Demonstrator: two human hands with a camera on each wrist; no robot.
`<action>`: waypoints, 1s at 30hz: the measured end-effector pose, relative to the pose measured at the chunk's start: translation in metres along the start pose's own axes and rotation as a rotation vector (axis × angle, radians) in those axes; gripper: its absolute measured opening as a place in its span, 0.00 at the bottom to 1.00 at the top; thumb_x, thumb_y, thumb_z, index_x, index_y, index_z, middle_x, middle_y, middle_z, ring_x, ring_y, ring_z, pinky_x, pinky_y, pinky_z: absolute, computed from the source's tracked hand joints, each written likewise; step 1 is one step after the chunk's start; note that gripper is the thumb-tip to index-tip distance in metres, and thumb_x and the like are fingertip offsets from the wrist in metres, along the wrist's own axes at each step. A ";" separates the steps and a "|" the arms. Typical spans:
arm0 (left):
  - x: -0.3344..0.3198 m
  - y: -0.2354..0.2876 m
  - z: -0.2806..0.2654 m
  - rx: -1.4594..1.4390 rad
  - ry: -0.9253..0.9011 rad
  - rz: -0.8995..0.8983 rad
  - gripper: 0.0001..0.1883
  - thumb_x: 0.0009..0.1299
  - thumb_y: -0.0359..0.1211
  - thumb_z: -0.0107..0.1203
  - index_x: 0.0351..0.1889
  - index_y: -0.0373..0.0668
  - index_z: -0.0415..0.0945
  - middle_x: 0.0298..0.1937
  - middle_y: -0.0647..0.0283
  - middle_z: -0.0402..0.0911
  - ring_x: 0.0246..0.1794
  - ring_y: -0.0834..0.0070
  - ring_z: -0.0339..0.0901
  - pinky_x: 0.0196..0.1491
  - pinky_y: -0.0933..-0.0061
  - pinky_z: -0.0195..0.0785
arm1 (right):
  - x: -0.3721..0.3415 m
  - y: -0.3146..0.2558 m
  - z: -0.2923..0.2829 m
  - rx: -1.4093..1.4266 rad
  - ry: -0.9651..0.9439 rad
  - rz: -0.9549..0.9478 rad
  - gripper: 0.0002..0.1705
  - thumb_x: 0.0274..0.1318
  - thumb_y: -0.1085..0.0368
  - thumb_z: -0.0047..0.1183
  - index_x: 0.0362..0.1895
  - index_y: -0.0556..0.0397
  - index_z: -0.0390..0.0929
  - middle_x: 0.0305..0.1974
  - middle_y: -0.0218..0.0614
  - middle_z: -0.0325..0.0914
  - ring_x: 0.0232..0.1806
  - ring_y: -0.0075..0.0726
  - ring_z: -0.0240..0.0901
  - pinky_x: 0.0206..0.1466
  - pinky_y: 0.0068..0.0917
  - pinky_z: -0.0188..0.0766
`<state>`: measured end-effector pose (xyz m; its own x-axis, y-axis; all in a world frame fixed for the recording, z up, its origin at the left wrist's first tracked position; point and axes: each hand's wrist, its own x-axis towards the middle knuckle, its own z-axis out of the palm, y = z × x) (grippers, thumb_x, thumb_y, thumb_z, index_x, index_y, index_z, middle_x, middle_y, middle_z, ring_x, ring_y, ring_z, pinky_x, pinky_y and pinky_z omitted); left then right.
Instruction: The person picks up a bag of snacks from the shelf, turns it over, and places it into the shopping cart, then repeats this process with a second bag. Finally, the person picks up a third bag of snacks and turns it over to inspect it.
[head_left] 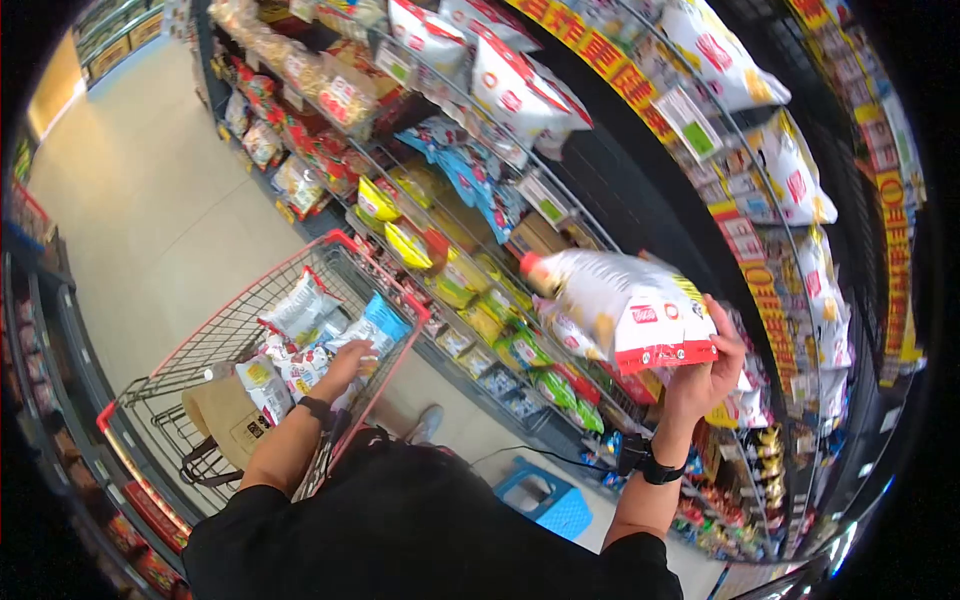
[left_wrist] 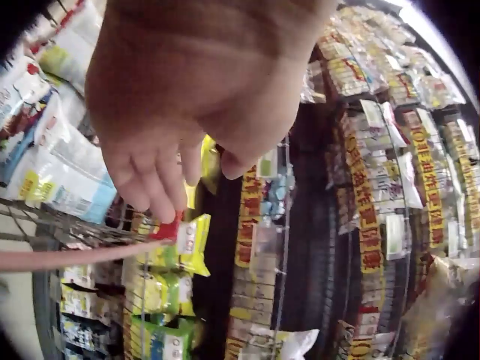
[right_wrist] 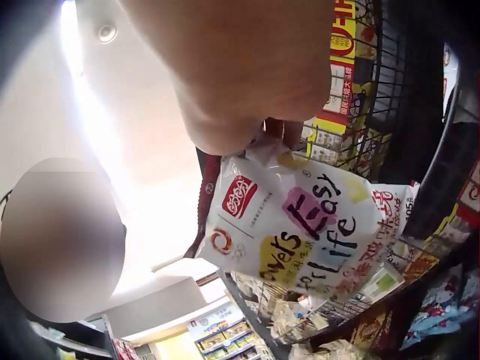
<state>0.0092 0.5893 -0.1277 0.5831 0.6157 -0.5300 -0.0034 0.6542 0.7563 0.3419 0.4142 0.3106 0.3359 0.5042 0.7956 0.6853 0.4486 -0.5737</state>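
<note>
My right hand (head_left: 712, 368) grips a white snack bag (head_left: 635, 300) with a red edge by one end, in front of the shelves. In the right wrist view, large colourful lettering covers the bag's printed face, and the fingertips are mostly hidden behind the bag. My left hand (head_left: 345, 368) hovers over the shopping cart (head_left: 160, 385), its fingers loosely extended and holding nothing. Below it several snack bags (head_left: 300, 305) lie in the cart, one of them with a blue end (head_left: 385, 320). The left wrist view shows this hand near the cart's pink-red rim (left_wrist: 82, 259).
Shelves of packaged snacks rise along the right, with yellow bags (head_left: 408, 245) low down and white bags (head_left: 515, 85) higher up. A brown paper bag (head_left: 215, 420) sits in the cart. On the floor between cart and shelves stands a blue step stool (head_left: 560, 505).
</note>
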 end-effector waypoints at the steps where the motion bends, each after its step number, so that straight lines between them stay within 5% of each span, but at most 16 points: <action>1: 0.001 0.011 0.012 0.010 -0.047 0.033 0.19 0.72 0.41 0.46 0.58 0.44 0.69 0.53 0.59 0.78 0.45 0.71 0.79 0.42 0.73 0.70 | -0.008 -0.005 -0.002 0.067 0.018 0.096 0.07 0.62 0.69 0.51 0.40 0.55 0.66 0.56 0.60 0.70 0.58 0.54 0.71 0.59 0.43 0.70; 7: -0.045 0.109 0.108 0.160 -0.347 0.224 0.22 0.73 0.40 0.47 0.62 0.40 0.66 0.56 0.58 0.76 0.52 0.70 0.76 0.53 0.70 0.68 | -0.060 -0.017 -0.013 0.360 0.032 0.574 0.06 0.60 0.72 0.52 0.40 0.55 0.69 0.46 0.49 0.78 0.52 0.52 0.75 0.53 0.43 0.73; 14: -0.149 0.170 0.207 0.364 -0.797 0.540 0.40 0.58 0.41 0.67 0.66 0.37 0.61 0.64 0.53 0.68 0.65 0.65 0.66 0.66 0.63 0.57 | -0.124 -0.013 -0.038 0.365 0.052 0.550 0.07 0.60 0.69 0.53 0.40 0.56 0.71 0.46 0.50 0.78 0.51 0.49 0.75 0.58 0.41 0.68; 16: -0.175 0.172 0.237 0.568 -0.697 0.649 0.44 0.52 0.40 0.71 0.66 0.37 0.62 0.66 0.52 0.65 0.69 0.61 0.60 0.68 0.62 0.53 | -0.143 -0.007 -0.044 0.278 0.079 0.607 0.07 0.58 0.73 0.53 0.41 0.57 0.71 0.48 0.48 0.75 0.49 0.36 0.74 0.54 0.31 0.69; 20: -0.179 0.132 0.284 0.839 -0.559 0.801 0.53 0.44 0.40 0.76 0.67 0.35 0.57 0.67 0.46 0.62 0.73 0.56 0.53 0.71 0.59 0.47 | -0.176 -0.012 -0.049 0.305 0.157 0.619 0.05 0.57 0.76 0.52 0.38 0.57 0.73 0.50 0.45 0.75 0.51 0.31 0.72 0.53 0.25 0.68; 21: -0.173 0.110 0.287 0.787 -0.457 0.845 0.50 0.46 0.39 0.75 0.65 0.34 0.58 0.66 0.48 0.64 0.69 0.59 0.59 0.69 0.61 0.53 | -0.182 -0.017 -0.055 0.307 0.141 0.647 0.08 0.57 0.74 0.53 0.41 0.57 0.72 0.52 0.45 0.75 0.52 0.33 0.72 0.55 0.27 0.67; 25: -0.176 0.064 0.300 0.318 -0.501 0.471 0.39 0.58 0.38 0.69 0.63 0.35 0.60 0.60 0.58 0.71 0.56 0.71 0.73 0.59 0.68 0.66 | -0.190 -0.043 -0.095 0.409 0.133 0.647 0.25 0.55 0.65 0.60 0.56 0.57 0.68 0.60 0.46 0.67 0.61 0.41 0.66 0.63 0.35 0.62; 28: -0.187 0.043 0.307 0.031 -0.544 0.156 0.36 0.63 0.39 0.63 0.64 0.36 0.57 0.58 0.58 0.73 0.55 0.72 0.74 0.58 0.67 0.67 | -0.207 -0.059 -0.122 0.451 0.027 0.647 0.38 0.53 0.59 0.63 0.64 0.56 0.61 0.67 0.48 0.58 0.67 0.46 0.58 0.67 0.41 0.57; 30: -0.198 0.023 0.315 -0.136 -0.550 0.037 0.31 0.69 0.41 0.57 0.64 0.36 0.59 0.57 0.56 0.74 0.56 0.69 0.75 0.57 0.65 0.70 | -0.223 -0.059 -0.140 0.344 -0.188 0.581 0.39 0.48 0.61 0.67 0.64 0.53 0.65 0.71 0.50 0.47 0.72 0.50 0.49 0.69 0.44 0.54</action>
<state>0.1493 0.3441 0.1152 0.9180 0.3436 -0.1981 -0.1156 0.7096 0.6950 0.3174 0.1719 0.1941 0.4467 0.8385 0.3122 0.1748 0.2604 -0.9495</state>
